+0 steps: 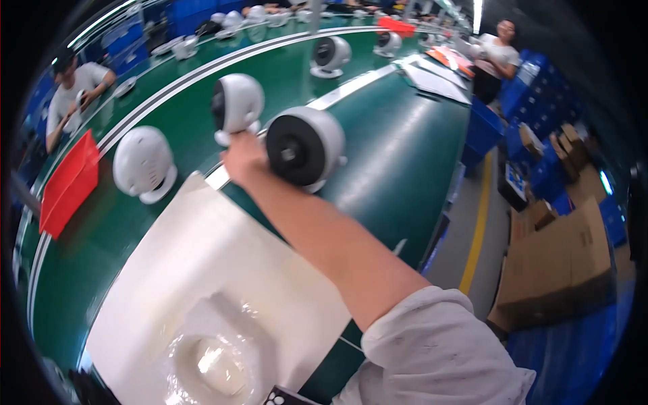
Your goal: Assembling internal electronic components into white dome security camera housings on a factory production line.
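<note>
My right arm reaches across the green work surface from the lower right. My right hand (244, 158) is closed at the foot of a white round device with a dark face (241, 104), which stands upright; its fingertips are partly hidden. Just right of the hand is a larger-looking device of the same kind (320, 138), its black round face turned toward me. To the left, a white round device (143, 162) shows its vented back. Nearer me, a white sheet (270, 283) carries a shiny, translucent white ring-shaped piece (179, 361). My left hand is not in view.
A red bin (71, 182) stands at the left. More white devices (331, 55) sit along the green line, with papers (435, 81) at its far right. Blue crates (533, 84) and cardboard boxes (560, 263) flank the right aisle. Co-workers are at the far left and right.
</note>
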Demonstrator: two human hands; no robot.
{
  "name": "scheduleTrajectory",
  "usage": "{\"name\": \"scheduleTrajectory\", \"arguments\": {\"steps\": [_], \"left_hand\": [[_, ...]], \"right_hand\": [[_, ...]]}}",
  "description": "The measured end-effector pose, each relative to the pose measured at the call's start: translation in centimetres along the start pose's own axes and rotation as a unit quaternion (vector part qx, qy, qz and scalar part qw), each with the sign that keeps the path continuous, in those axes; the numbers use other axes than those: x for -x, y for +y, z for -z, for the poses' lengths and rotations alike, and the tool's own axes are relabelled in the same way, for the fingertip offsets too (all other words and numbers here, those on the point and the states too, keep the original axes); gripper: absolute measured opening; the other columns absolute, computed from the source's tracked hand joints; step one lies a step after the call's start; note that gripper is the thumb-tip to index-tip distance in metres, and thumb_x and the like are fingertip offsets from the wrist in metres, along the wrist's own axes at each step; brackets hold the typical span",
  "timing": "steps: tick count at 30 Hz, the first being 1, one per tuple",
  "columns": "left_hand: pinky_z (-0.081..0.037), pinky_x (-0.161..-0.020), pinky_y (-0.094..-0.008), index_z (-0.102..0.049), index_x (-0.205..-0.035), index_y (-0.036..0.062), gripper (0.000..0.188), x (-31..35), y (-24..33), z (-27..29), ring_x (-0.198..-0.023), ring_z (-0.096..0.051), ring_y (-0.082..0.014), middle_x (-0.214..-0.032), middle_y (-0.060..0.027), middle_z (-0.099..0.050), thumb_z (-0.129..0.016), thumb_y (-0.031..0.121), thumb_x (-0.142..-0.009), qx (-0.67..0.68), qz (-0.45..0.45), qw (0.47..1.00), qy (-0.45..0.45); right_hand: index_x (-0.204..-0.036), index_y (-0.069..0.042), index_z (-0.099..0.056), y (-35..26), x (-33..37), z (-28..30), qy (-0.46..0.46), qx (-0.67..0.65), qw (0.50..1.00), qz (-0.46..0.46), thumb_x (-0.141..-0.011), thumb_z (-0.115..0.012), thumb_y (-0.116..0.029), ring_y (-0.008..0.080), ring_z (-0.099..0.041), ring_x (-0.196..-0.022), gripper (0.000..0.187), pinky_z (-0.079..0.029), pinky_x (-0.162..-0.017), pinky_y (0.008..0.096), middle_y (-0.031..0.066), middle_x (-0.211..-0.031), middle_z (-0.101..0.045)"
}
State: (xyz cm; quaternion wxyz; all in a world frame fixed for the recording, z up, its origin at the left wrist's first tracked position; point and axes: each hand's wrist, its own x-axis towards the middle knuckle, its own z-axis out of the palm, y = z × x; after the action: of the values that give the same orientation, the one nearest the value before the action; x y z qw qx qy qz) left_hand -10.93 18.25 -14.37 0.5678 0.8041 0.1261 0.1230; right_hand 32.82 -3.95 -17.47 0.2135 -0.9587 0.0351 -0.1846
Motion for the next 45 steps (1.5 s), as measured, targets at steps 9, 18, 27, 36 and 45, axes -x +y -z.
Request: {"name": "scheduleTrajectory", "arguments": {"steps": [9,18,27,36,45], "left_hand": [[-0.04,-0.076,-0.0271,-0.046,-0.111,0.0001,0.046,0.1,0.4,0.6,-0.083,-0.049,-0.0169,-0.098,-0.0083,-0.05,-0.063,0.005,-0.068,-0.057,-0.027,0.994,-0.09],[-0.04,-0.078,-0.0313,-0.051,-0.103,-0.002,0.036,-0.5,1.6,-1.1,-0.082,-0.049,-0.0209,-0.092,-0.0119,-0.053,-0.058,0.0,-0.068,-0.049,0.008,0.999,-0.011],[-0.041,-0.077,-0.0308,-0.049,-0.103,-0.0021,0.028,-0.7,-0.5,-1.1,-0.082,-0.049,-0.0188,-0.092,-0.0102,-0.053,-0.056,0.003,-0.076,0.012,0.027,0.999,0.018],[-0.041,-0.071,-0.0282,-0.054,-0.091,-0.003,0.023,-3.1,3.0,-0.6,-0.076,-0.05,-0.0178,-0.083,-0.008,-0.055,-0.06,-0.002,-0.069,-0.057,-0.119,0.981,-0.141],[-0.04,-0.075,-0.0319,-0.055,-0.081,-0.0035,0.024,-6.8,4.0,-1.1,-0.079,-0.052,-0.0202,-0.085,-0.0106,-0.055,-0.067,0.01,-0.065,-0.06,-0.139,0.93,-0.336]], "right_hand": [[-0.114,-0.008,-0.044,2.3,-3.3,-2.3,0.116,0.076,0.99,0.02,-0.08,-0.044,-0.026,0.0216,-0.036,-0.114,0.038,-0.025,-0.094,0.0457,0.0087,-0.115,-0.044],[-0.086,-0.012,-0.054,-0.1,1.3,0.8,0.288,-0.013,0.893,0.345,-0.071,-0.051,-0.012,0.0185,-0.046,-0.086,0.015,-0.03,-0.076,0.0361,0.0033,-0.08,-0.049],[-0.087,-0.007,-0.049,-4.4,13.2,14.7,0.271,-0.292,0.813,0.425,-0.07,-0.061,-0.018,0.0255,-0.049,-0.07,0.023,-0.036,-0.064,0.0364,0.0074,-0.074,-0.049],[-0.093,0.001,-0.051,-7.9,18.5,16.0,-0.216,-0.561,0.757,0.255,-0.079,-0.055,-0.022,0.0303,-0.057,-0.076,0.028,-0.043,-0.065,0.0352,0.0177,-0.079,-0.058],[-0.099,0.0,-0.054,-8.2,19.2,14.4,-0.37,-0.489,0.752,0.243,-0.077,-0.056,-0.028,0.0263,-0.055,-0.09,0.036,-0.042,-0.076,0.0323,0.018,-0.094,-0.058]]}}
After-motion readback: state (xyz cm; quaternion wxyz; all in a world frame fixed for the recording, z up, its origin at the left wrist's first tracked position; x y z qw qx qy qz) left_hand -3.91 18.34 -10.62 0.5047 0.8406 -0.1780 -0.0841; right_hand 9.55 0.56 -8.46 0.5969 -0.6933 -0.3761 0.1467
